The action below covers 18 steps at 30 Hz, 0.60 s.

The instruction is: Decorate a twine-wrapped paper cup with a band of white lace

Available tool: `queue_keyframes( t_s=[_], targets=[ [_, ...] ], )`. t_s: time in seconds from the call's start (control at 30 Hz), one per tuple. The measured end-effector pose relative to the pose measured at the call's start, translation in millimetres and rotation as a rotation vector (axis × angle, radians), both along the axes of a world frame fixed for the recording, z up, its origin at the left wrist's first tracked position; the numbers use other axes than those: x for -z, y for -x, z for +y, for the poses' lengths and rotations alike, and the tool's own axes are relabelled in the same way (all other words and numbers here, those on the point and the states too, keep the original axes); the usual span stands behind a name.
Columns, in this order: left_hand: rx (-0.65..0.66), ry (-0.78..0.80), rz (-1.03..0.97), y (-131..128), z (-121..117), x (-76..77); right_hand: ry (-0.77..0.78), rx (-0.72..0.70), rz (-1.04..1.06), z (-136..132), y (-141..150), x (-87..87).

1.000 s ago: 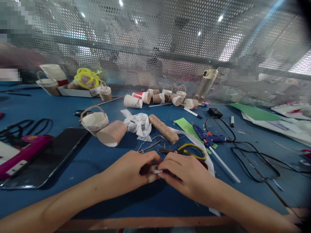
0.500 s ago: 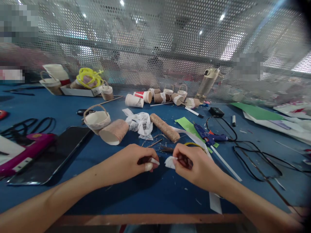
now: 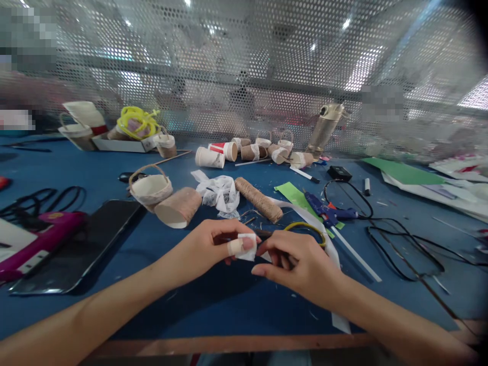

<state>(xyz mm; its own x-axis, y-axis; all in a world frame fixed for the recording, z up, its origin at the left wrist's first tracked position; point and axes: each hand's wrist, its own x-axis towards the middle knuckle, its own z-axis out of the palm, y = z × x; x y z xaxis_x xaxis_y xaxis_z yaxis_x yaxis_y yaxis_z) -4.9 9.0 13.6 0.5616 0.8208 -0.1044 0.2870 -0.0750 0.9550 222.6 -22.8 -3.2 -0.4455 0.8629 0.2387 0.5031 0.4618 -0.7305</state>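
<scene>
White piece (image 3: 249,255): is sitting in the left fingers at the clock's centre, above the blue table (image 3: 229,310), with 12 o'clock pointing away from the person.
Left hand (image 3: 208,244): is pinching the white piece, thumb pressing on its near face, fingers bending behind; a pale wrap (image 3: 235,248) is circling the thumb.
Right hand (image 3: 301,254): is hovering at 3 o'clock, thumb and forefinger standing narrowly apart, the other fingers curling inward.
Forearms: the left forearm (image 3: 114,305) is slanting in from 8 o'clock, the right forearm (image 3: 381,310) from 4.
White scrap (image 3: 267,257): is showing below the right forefinger; whether the fingers are holding it, one cannot tell.
Touch: the right forefinger is nearing the white piece's edge; contact is staying unclear.
Hidden: the right hand is partly covering a yellow-handled tool (image 3: 307,224) at 2 o'clock, and its arm is crossing a long white strip (image 3: 340,323).
Around: lace (image 3: 221,195) is lying at 11 o'clock, a twine roll (image 3: 259,200) between 12 and 1.
Cut off: both forearms and a magenta glue gun (image 3: 53,231) at 9 o'clock are running out of view.
Blurred: shapes behind the perforated screen (image 3: 213,76) are smearing.
</scene>
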Motion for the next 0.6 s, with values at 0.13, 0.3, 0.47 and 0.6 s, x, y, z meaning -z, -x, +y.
queue_keyframes(
  t_s=[0.13,0.3,0.47,0.6],
  targets=[
    [0.016,0.093,-0.085,0.6,-2.7,5.6,0.016,-0.022,0.065,-1.4,2.7,0.6],
    [0.044,0.105,-0.146,3.7,-1.2,9.0,0.042,0.021,0.116,-1.4,-1.2,-2.9],
    [0.073,0.003,-0.021,3.8,-1.0,8.1,0.072,-0.04,0.172,-2.3,-0.1,-4.7],
    [0.14,-0.036,-0.011,4.2,-2.2,10.1,0.1,-0.08,0.179,-0.3,0.7,-3.8]
  ],
)
